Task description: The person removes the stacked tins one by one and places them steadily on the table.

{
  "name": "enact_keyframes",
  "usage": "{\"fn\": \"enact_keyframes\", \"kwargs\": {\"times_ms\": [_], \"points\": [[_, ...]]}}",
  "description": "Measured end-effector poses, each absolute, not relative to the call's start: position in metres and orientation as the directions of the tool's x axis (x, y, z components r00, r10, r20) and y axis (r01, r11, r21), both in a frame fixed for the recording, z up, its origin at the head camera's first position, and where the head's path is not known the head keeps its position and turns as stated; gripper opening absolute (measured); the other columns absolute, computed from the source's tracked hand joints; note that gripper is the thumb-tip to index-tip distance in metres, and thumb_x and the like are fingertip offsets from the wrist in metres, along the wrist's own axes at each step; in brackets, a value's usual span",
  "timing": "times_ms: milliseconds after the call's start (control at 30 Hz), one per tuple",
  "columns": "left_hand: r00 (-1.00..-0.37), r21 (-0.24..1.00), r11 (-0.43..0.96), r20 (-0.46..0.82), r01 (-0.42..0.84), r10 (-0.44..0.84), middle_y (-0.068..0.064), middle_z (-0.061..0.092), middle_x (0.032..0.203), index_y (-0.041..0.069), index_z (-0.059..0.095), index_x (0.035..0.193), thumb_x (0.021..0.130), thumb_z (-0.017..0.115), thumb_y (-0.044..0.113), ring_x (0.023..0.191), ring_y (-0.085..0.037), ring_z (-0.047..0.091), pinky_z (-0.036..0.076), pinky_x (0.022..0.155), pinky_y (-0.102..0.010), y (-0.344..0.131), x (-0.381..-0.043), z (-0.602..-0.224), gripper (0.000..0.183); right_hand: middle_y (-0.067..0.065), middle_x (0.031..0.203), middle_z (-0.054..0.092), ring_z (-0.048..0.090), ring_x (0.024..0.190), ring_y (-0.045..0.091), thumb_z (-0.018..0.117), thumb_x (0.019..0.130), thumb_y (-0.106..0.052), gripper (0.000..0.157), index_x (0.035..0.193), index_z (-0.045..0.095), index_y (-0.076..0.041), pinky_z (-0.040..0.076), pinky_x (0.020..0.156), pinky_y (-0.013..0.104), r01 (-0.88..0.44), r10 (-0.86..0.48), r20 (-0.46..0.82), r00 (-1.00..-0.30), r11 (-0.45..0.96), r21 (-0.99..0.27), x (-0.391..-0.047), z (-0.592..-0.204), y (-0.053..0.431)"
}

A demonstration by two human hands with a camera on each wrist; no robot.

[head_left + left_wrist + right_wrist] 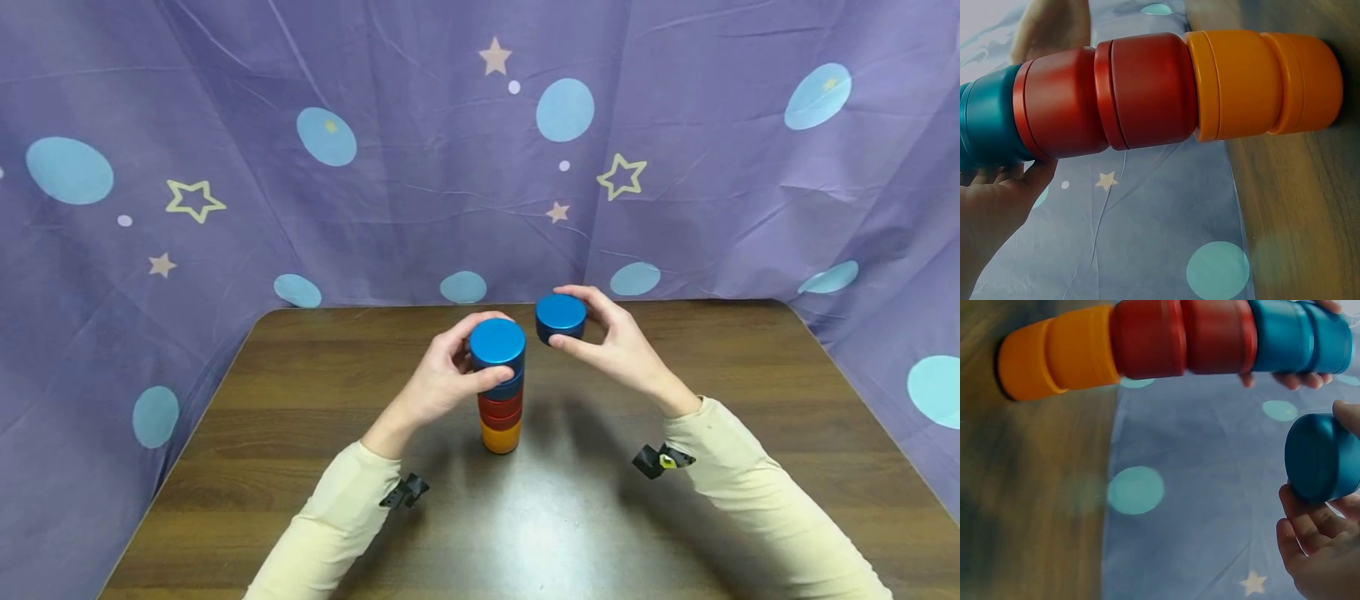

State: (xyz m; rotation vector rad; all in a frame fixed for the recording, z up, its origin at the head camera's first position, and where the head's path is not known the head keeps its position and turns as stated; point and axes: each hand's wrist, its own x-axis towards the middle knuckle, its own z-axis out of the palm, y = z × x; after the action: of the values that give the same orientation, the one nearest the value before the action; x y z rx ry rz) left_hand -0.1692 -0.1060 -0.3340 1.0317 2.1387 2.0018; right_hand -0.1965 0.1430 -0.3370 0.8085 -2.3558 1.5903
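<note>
A tall upright stack of small round tins stands on the wooden table: orange tins (1079, 356) at the bottom, red tins (1150, 90) in the middle, blue tins (498, 342) on top. My left hand (442, 379) grips the stack at its blue upper part, thumb on the near side and fingers round the back. To the right of the stack's top, my right hand (618, 337) holds another blue tin (1316, 457) in the air between thumb and fingers. That tin is apart from the stack in the head and right wrist views.
The brown wooden table (300, 400) extends around the stack on all sides. Behind it hangs a purple curtain (420, 183) with stars and blue ovals. Both sleeved forearms reach in from the front, with a black camera mount (405, 492) at the left wrist.
</note>
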Motion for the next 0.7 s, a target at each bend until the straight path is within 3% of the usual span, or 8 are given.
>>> {"fn": "enact_keyframes", "kwargs": {"times_ms": [133, 433, 700], "points": [[-0.781, 0.900, -0.051, 0.403, 0.433, 0.478, -0.014, 0.059, 0.119, 0.000, 0.051, 0.131, 0.080, 0.075, 0.049, 0.102, -0.028, 0.058, 0.050, 0.088, -0.045, -0.106, -0.169, -0.334, 0.075, 0.017, 0.124, 0.058, 0.059, 0.110, 0.031, 0.076, 0.080, 0.001, 0.058, 0.132, 0.051, 0.000, 0.042, 0.097, 0.045, -0.511, -0.317, 0.419, -0.851, 0.310, -0.802, -0.199, -0.348, 0.144], [-0.778, 0.895, -0.054, 0.413, 0.443, 0.473, -0.014, 0.059, 0.118, -0.004, 0.049, 0.131, 0.080, 0.075, 0.048, 0.101, -0.027, 0.058, 0.051, 0.087, -0.043, -0.106, -0.170, -0.336, 0.077, 0.010, 0.122, 0.060, 0.060, 0.109, 0.028, 0.081, 0.079, -0.012, 0.058, 0.130, 0.054, -0.005, 0.045, 0.096, 0.043, -0.450, -0.282, 0.366, -0.887, 0.350, -0.821, -0.211, -0.378, 0.150], [-0.776, 0.897, -0.059, 0.412, 0.439, 0.477, -0.014, 0.060, 0.119, -0.002, 0.050, 0.131, 0.080, 0.075, 0.048, 0.103, -0.028, 0.058, 0.050, 0.089, -0.044, -0.106, -0.169, -0.335, 0.076, 0.016, 0.122, 0.059, 0.059, 0.110, 0.034, 0.081, 0.077, -0.008, 0.060, 0.129, 0.052, -0.001, 0.045, 0.096, 0.046, -0.398, -0.265, 0.318, -0.911, 0.354, -0.846, -0.220, -0.407, 0.150]]}}
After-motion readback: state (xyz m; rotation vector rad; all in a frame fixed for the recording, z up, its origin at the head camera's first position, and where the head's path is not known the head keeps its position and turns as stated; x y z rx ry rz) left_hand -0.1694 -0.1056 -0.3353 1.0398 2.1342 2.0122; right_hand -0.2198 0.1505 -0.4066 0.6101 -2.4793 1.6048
